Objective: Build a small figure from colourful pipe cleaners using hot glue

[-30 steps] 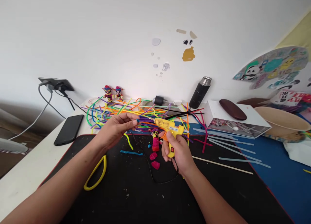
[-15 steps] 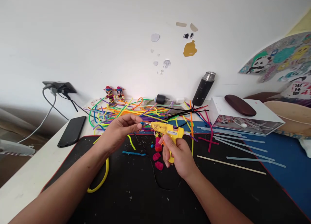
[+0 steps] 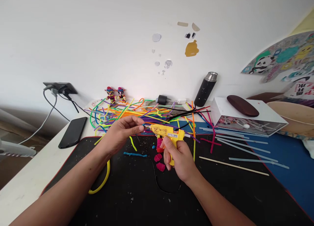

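Observation:
My right hand (image 3: 178,155) is wrapped round the handle of a yellow hot glue gun (image 3: 164,130), its nozzle pointing left. Between the thumb and fingers of my left hand (image 3: 125,131) is a small blue fuzzy piece (image 3: 144,125), mostly hidden by the fingertips; the nozzle tip is right at it. Partly behind the gun stands a pink and yellow pipe cleaner figure (image 3: 159,145). Two crimson fuzzy pieces (image 3: 159,163) and a tiny blue ball (image 3: 153,147) lie near it. A short blue pipe cleaner (image 3: 134,154) rests on the black mat (image 3: 117,200).
A heap of coloured pipe cleaners (image 3: 139,113) spreads along the wall. Two small finished figures (image 3: 115,94) stand behind it. Glue sticks (image 3: 245,146) and a wooden stick (image 3: 233,166) lie right, near a white box (image 3: 247,115) and a black flask (image 3: 205,90). A phone (image 3: 72,132) is left.
The glue gun has shifted slightly left and down in my right hand, its nozzle closer to the blue piece. My left hand has barely moved.

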The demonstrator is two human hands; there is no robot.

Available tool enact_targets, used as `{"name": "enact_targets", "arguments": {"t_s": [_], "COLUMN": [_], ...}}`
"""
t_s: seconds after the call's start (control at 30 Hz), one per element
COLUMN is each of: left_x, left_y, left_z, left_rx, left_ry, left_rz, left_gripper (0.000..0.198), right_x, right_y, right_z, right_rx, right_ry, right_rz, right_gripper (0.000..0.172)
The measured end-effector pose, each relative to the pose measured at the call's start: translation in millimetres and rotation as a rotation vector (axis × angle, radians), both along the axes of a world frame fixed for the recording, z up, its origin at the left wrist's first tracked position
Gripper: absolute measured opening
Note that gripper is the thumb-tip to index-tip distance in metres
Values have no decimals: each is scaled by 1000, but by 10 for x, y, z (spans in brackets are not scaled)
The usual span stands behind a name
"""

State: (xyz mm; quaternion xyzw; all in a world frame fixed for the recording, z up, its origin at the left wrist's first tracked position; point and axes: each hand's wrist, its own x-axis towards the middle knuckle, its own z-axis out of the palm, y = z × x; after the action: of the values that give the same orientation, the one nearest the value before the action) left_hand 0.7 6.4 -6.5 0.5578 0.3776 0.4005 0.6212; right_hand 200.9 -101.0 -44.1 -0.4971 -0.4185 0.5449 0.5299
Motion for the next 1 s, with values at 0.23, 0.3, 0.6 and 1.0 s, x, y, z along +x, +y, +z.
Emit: {"name": "enact_targets", "arguments": {"t_s": [0.23, 0.3, 0.6, 1.0], "left_x": [5, 3, 0, -25], "left_y": [4, 5, 6, 21], "left_z": [-8, -14, -26, -51], "left_rx": [-12, -18, -33, 3], "left_ry": [8, 3, -3, 6], "left_rz": [-6, -3, 0, 15], "left_gripper": [34, 35, 39, 36], "right_x": [-15, -17, -17, -15], "right_y": [-5, -10, -13, -16], "right_z": [15, 14, 22, 4], "right_rx": [-40, -44, -58, -53], "right_ry": [-10, -12, -9, -42], "right_rz": [-11, -17, -30, -27], "right_gripper": [70, 71, 71, 70]}}
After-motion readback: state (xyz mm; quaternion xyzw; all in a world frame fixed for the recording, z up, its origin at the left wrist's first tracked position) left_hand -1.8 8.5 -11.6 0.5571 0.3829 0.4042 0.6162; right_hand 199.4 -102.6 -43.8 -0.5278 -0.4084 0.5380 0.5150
